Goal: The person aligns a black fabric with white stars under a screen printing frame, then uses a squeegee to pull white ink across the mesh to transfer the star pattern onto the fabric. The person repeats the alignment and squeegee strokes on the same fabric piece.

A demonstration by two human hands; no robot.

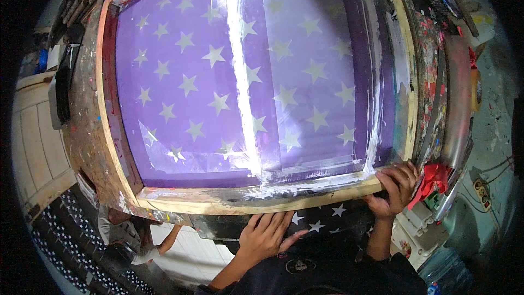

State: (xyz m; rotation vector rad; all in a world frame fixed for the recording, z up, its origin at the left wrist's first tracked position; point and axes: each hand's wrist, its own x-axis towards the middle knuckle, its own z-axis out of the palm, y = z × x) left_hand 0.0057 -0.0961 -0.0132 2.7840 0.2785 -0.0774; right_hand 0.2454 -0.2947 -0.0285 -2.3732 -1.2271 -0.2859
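A large wooden screen printing frame with purple mesh and pale star shapes fills the middle of the view. White ink streaks its middle and right side. My right hand grips the frame's near right corner, fingers over the wood and thumb lower down. Just under the near edge, my left hand lies with fingers stretched out and thumb apart; its fingertips meet the frame's edge. Black fabric with white stars shows between my hands, mostly hidden by the frame.
At lower left, rows of black star-printed fabric lie near another person in a light shirt. A red cloth sits by the frame's right corner. A wall socket is farther right. Dark tools lie left of the frame.
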